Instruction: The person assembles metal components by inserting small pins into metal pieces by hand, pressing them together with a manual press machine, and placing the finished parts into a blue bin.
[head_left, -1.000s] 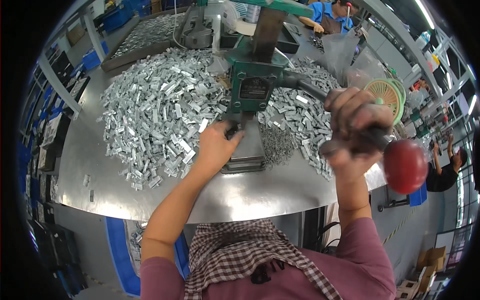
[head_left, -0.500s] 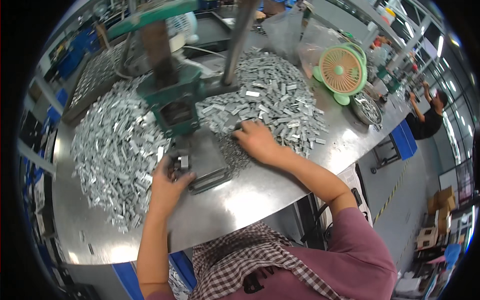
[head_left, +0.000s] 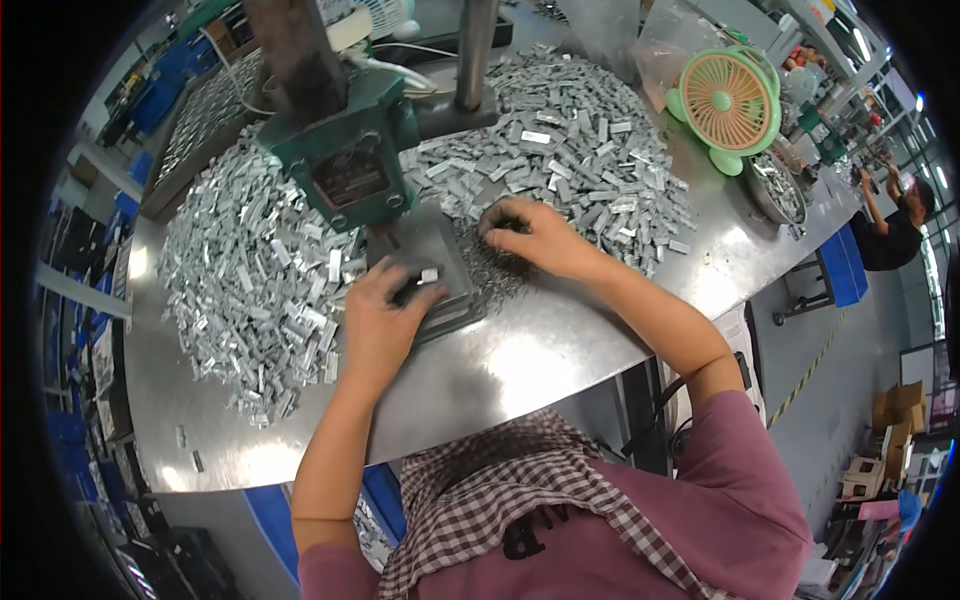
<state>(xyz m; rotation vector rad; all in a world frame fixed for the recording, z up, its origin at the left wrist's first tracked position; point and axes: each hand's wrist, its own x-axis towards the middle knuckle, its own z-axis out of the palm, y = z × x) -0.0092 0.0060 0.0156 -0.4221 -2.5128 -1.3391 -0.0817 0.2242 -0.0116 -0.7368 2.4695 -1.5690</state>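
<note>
My left hand [head_left: 382, 315] is over the near left part of a press's flat dark base [head_left: 440, 255]. A small silver metal block [head_left: 430, 276] shows between its thumb and fingers, which are partly smeared by motion. The green press head [head_left: 355, 170] stands just beyond. To the right, my right hand [head_left: 545, 238] has its thumb and fingers curled together at the edge of a heap of tiny dark metal bits [head_left: 492, 270]. Whatever those fingertips hold is too small or hidden to make out.
Large piles of silver metal blocks lie on the steel table [head_left: 540, 365], one left of the press [head_left: 250, 280] and one behind my right hand [head_left: 570, 130]. A green fan [head_left: 728, 102] and a metal bowl of parts [head_left: 775, 190] stand at the right. Another person [head_left: 900, 225] works far right.
The left hand has moved from beside the press base to over it, carrying the small block. The right hand's fingers have curled in at the dark bits. The whole view has shifted somewhat.
</note>
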